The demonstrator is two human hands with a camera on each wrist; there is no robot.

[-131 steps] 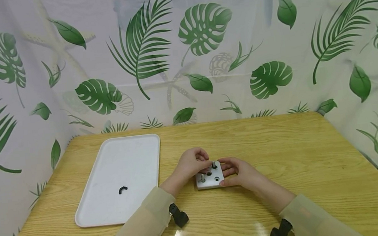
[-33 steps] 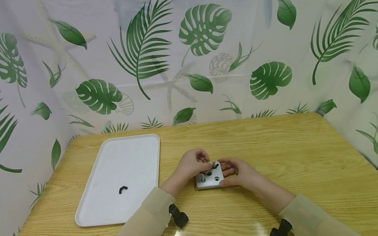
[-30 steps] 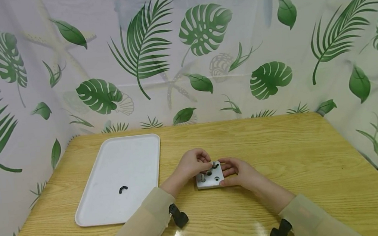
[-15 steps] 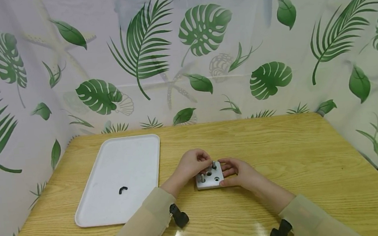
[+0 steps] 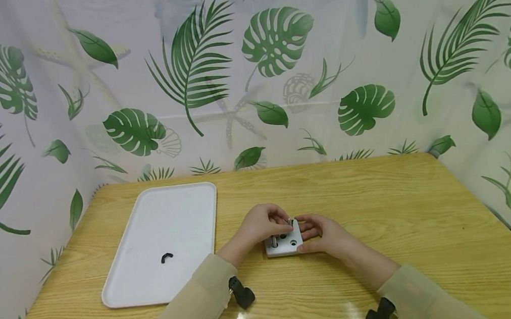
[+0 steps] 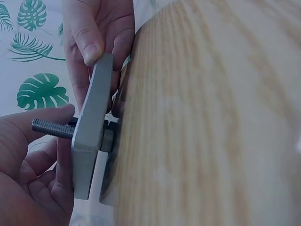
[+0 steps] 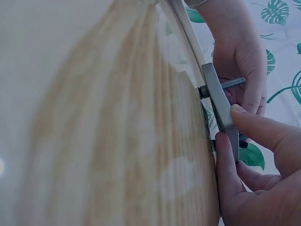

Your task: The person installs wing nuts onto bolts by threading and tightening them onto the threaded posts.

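A pale metal plate (image 5: pixel 286 251) with holes lies on the table, raised slightly on bolt heads (image 6: pixel 107 139). One threaded bolt (image 5: pixel 274 241) stands up at its near left, and another bolt (image 5: pixel 290 222) at the far right. My left hand (image 5: pixel 261 225) reaches over the plate, thumb and fingers pinching a small black wing nut (image 7: pixel 243 141) at the far bolt; the fingers largely hide it. With thumb on top and fingers at the edge, my right hand (image 5: pixel 326 233) grips the plate's right side.
Left of the hands lies a white tray (image 5: pixel 168 202) carrying a black wing nut (image 5: pixel 167 258). A wooden table (image 5: pixel 377 194) extends around, with a leaf-patterned curtain (image 5: pixel 230 80) behind it. Black wrist cameras (image 5: pixel 242 293) sit on both sleeves.
My left fingers shift forward and right over the far bolt, covering the black wing nut, whose wings showed at different angles earlier. The right hand and plate stay in place.
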